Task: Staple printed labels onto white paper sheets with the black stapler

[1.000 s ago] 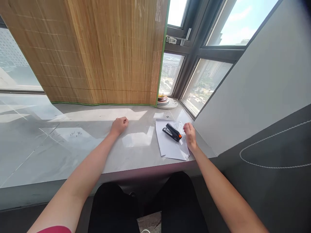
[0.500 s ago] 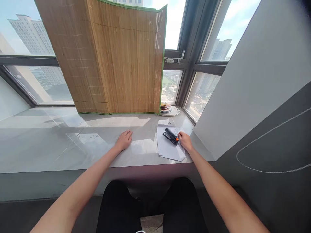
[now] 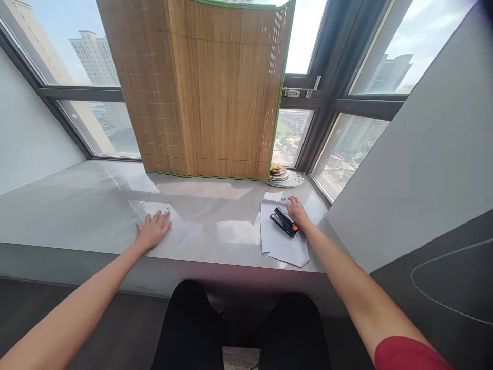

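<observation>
My left hand (image 3: 154, 231) rests on the pale sill (image 3: 208, 200) at the left, fingers spread, near some small dark bits on a bright patch. At the right, a black stapler with an orange end (image 3: 284, 222) lies on white paper sheets (image 3: 283, 252). My right hand (image 3: 298, 210) is at the upper right edge of the paper, just beyond the stapler. Its fingers are partly bent and reach toward a few tiny dark pieces (image 3: 284, 199); whether it holds anything is too small to tell.
A bamboo blind (image 3: 223, 103) with green edging stands against the window behind the sill. Stacked plates (image 3: 280, 176) sit at its right end, by the window corner. A white wall slopes down at the right, with a hanging cord (image 3: 423, 290).
My left hand has moved left along the sill and spread its fingers. My right hand has shifted from beside the stapler to the paper's upper edge. The view has turned left.
</observation>
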A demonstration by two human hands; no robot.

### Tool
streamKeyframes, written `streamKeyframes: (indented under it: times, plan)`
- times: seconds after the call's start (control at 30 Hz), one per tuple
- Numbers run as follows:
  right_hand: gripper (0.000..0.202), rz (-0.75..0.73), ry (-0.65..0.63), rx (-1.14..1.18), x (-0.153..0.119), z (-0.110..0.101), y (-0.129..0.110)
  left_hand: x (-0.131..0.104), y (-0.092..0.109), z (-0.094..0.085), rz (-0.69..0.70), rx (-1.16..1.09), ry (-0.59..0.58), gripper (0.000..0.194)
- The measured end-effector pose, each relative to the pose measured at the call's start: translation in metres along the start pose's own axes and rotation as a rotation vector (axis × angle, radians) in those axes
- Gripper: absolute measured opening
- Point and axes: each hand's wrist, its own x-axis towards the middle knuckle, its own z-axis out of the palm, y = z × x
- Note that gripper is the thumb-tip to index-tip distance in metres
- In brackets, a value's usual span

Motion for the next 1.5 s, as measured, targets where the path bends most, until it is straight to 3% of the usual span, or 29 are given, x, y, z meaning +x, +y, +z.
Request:
streamKeyframes:
  times: [0.2, 0.3, 0.4, 0.6, 0.67, 0.73, 0.87, 1.0, 1.07, 1.2, 1.27, 1.37, 1.5]
  plan:
    - [0.058, -0.007, -0.164, -0.074, 0.028, 0.030, -0.019, -0.007, 0.005, -0.006, -0.006, -0.012, -0.007, 0.069]
    - [0.059, -0.027, -0.184, -0.107, 0.034, 0.050, -0.045, -0.009, 0.006, -0.005, -0.011, -0.023, 0.007, 0.068]
    - [0.060, -0.092, -0.193, -0.116, 0.032, 0.079, -0.105, -0.010, 0.006, -0.005, -0.010, -0.040, 0.005, 0.067]
    - [0.061, -0.255, -0.169, -0.021, 0.010, 0.134, -0.262, -0.011, 0.006, -0.006, -0.003, -0.067, 0.006, 0.065]
    - [0.062, -0.255, -0.215, 0.016, 0.005, 0.141, -0.294, -0.012, 0.006, -0.007, -0.001, -0.082, 0.003, 0.064]
    - [0.062, -0.242, -0.253, 0.040, 0.003, 0.142, -0.311, -0.013, 0.006, -0.008, 0.000, -0.093, 0.005, 0.064]
    - [0.062, -0.248, -0.242, 0.097, 0.004, 0.129, -0.316, -0.016, 0.007, -0.008, 0.007, -0.108, 0.003, 0.065]
    - [0.054, -0.123, 0.134, 0.403, -0.011, 0.106, -0.308, -0.014, 0.006, -0.005, 0.017, -0.124, 0.020, 0.064]
    - [0.046, -0.079, 0.215, 0.561, -0.030, 0.096, -0.303, -0.013, 0.004, -0.005, 0.022, -0.129, 0.032, 0.063]
    - [0.047, -0.327, -0.017, 0.618, -0.076, 0.091, -0.298, -0.020, 0.008, -0.010, 0.055, -0.186, 0.088, 0.064]
    - [0.052, -0.388, -0.061, 0.559, -0.092, 0.094, -0.298, -0.028, 0.019, -0.012, 0.258, -0.231, 0.133, 0.064]
    - [0.038, -0.355, -0.045, 0.505, -0.101, 0.097, -0.299, -0.040, 0.046, -0.007, 0.625, -0.303, 0.090, 0.062]
    - [0.030, -0.297, 0.018, 0.468, -0.099, 0.093, -0.295, -0.046, 0.075, 0.008, 0.558, -0.363, 0.006, 0.079]
